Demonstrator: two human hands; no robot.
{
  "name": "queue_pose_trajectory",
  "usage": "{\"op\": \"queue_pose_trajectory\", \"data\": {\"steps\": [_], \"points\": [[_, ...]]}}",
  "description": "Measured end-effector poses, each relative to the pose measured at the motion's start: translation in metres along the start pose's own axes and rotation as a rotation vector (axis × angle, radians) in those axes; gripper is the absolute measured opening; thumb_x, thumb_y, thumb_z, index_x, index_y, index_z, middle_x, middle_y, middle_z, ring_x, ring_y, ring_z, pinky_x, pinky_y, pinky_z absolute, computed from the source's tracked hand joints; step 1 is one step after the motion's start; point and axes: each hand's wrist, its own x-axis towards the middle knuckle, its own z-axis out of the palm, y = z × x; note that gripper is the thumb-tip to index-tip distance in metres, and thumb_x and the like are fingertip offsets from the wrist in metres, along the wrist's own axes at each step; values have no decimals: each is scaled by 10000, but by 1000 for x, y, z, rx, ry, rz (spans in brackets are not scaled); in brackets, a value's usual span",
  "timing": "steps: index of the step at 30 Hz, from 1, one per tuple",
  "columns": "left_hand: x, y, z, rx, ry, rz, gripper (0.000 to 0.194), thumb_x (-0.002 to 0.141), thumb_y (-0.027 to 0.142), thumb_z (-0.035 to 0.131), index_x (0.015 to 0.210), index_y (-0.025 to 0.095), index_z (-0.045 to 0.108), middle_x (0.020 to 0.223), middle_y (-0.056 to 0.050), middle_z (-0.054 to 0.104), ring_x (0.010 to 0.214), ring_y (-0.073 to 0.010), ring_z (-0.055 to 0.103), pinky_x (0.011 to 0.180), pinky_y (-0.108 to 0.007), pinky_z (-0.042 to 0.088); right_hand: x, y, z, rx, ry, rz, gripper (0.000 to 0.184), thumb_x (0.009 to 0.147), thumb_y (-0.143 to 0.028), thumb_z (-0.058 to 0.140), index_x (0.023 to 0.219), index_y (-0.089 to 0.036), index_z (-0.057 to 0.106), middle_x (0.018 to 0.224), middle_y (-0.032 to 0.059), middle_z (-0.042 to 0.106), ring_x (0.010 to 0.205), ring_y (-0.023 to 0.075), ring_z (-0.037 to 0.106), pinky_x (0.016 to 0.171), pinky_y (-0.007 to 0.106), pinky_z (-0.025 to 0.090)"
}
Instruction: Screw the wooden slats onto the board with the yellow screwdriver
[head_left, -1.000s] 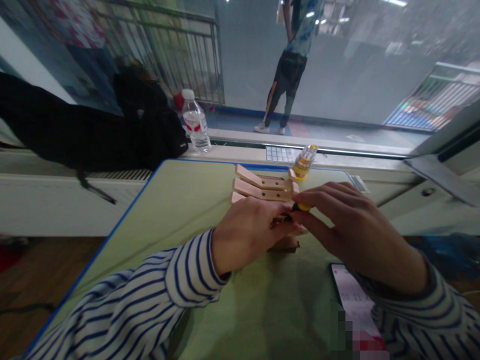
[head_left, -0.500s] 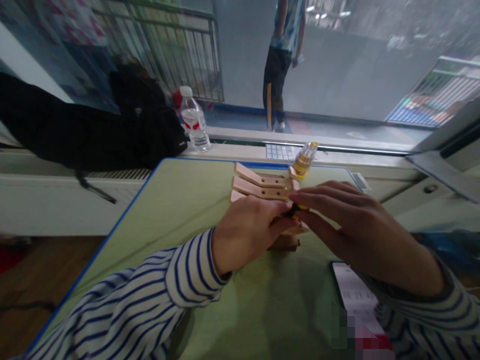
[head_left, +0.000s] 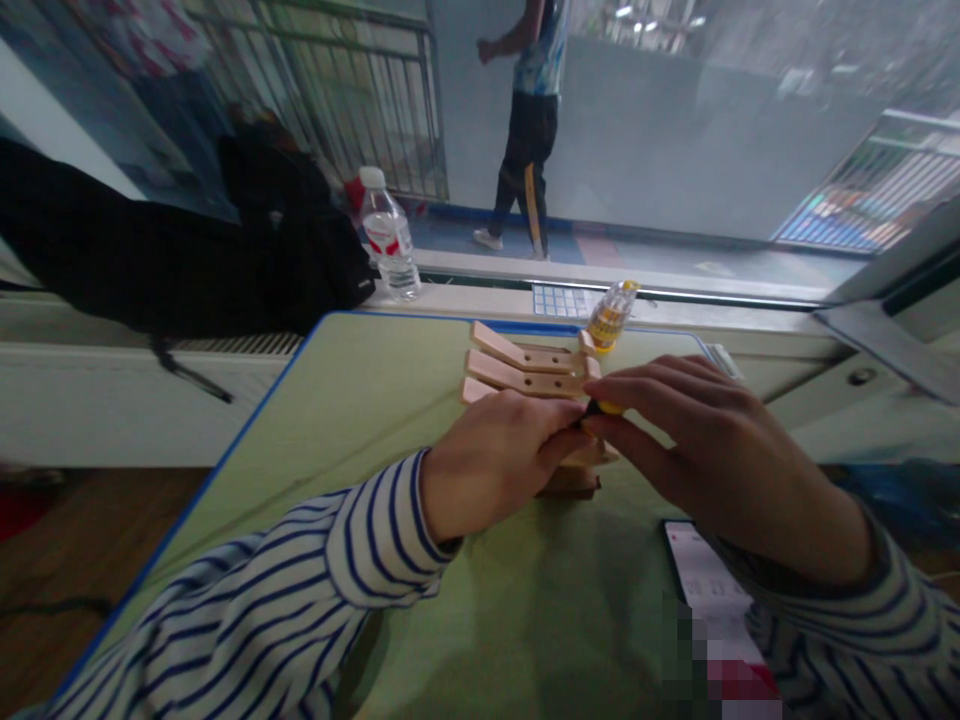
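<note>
A small wooden assembly [head_left: 525, 373] of angled slats with dark holes lies on the green table [head_left: 360, 400]. My left hand [head_left: 499, 455] is closed over its near side, covering part of it, with thumb and index finger by the joint. In my right hand [head_left: 709, 455], thumb and fingers pinch a short screwdriver [head_left: 609, 408] with a yellow and black handle. It points left toward my left fingertips, which hide its tip. Below my left hand a brown wooden part [head_left: 568, 483] of the assembly shows.
A bottle with yellow ends [head_left: 611, 315] stands behind the assembly. On the sill are a water bottle [head_left: 390, 240] and a black bag [head_left: 300, 240]. A phone [head_left: 709, 580] lies near my right forearm. Beyond the glass, a person [head_left: 529, 130] walks past.
My right fingers have shifted slightly on the screwdriver handle, while my left hand stays in place over the assembly. The person behind the glass has moved left.
</note>
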Motion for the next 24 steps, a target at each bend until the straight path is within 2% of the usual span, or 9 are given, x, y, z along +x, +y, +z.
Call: {"op": "queue_pose_trajectory", "data": {"steps": [5, 9, 13, 17, 21, 24], "points": [[0, 2, -1, -17, 1, 15, 273, 923, 328, 390, 1066, 248, 608, 981, -11, 670, 882, -169, 622, 849, -311, 458, 1, 0, 0, -19, 1, -2, 223, 883, -305, 499, 1061, -195, 576, 981, 38, 663, 873, 181, 588, 797, 358, 428], [-1, 1, 0, -8, 55, 3, 238, 895, 357, 454, 1020, 260, 632, 939, 3, 681, 868, -169, 625, 845, -310, 452, 1, 0, 0, -7, 7, -9, 213, 875, -296, 512, 1040, -184, 586, 972, 41, 664, 868, 176, 587, 795, 349, 430], [-1, 1, 0, -3, 101, -30, 277, 856, 456, 491, 943, 259, 666, 854, 5, 691, 786, -167, 632, 766, -294, 462, 2, -2, 1, 21, 31, -27, 204, 868, -274, 526, 1047, -196, 584, 982, 32, 666, 875, 162, 588, 793, 328, 434], [-1, 2, -1, 5, 98, -50, 300, 877, 439, 459, 919, 238, 677, 852, -7, 693, 768, -158, 629, 720, -273, 457, 4, -4, 1, 61, 47, -31, 211, 871, -271, 518, 1048, -185, 596, 1008, 44, 669, 931, 166, 590, 818, 329, 442], [-1, 2, -1, -4, 94, -33, 283, 882, 418, 463, 925, 229, 669, 857, -10, 689, 785, -158, 624, 738, -273, 452, 2, -5, -3, 104, 22, -5, 336, 860, -239, 526, 1188, -165, 530, 1137, 66, 629, 1064, 173, 549, 902, 338, 436], [0, 1, 0, -4, 98, -22, 272, 879, 423, 469, 906, 241, 669, 854, 4, 685, 764, -152, 621, 703, -266, 446, 1, -4, -4, 141, 16, -4, 393, 857, -197, 512, 1248, -168, 482, 1186, 71, 602, 1073, 174, 545, 905, 347, 447]]}}
